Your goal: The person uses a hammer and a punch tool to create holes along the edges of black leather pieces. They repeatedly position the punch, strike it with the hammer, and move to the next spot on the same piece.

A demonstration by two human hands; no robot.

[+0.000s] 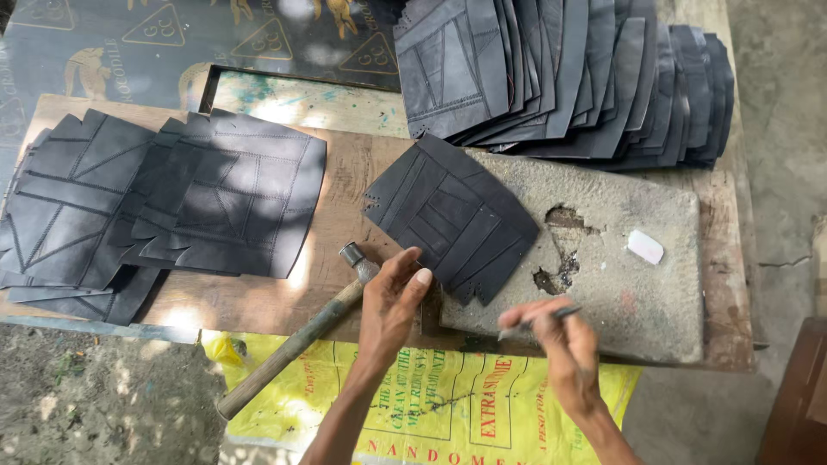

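Note:
A black stitched leather piece (452, 215) lies tilted on a grey stone slab (637, 293). My left hand (389, 301) rests by the piece's lower left edge, fingers bent, thumb touching the leather. Under that hand lies a hammer (293, 344) with a wooden handle, its metal head by my wrist; I cannot tell whether the hand grips it. My right hand (560, 340) holds a thin metal punch (543, 320), its tip near the piece's lower corner.
A fanned stack of black leather pieces (586, 73) lies at the back right, and a second pile (155, 198) sits on the left of the wooden board (345, 172). A small white lump (645, 246) rests on the slab. A yellow printed sack (448, 405) lies below.

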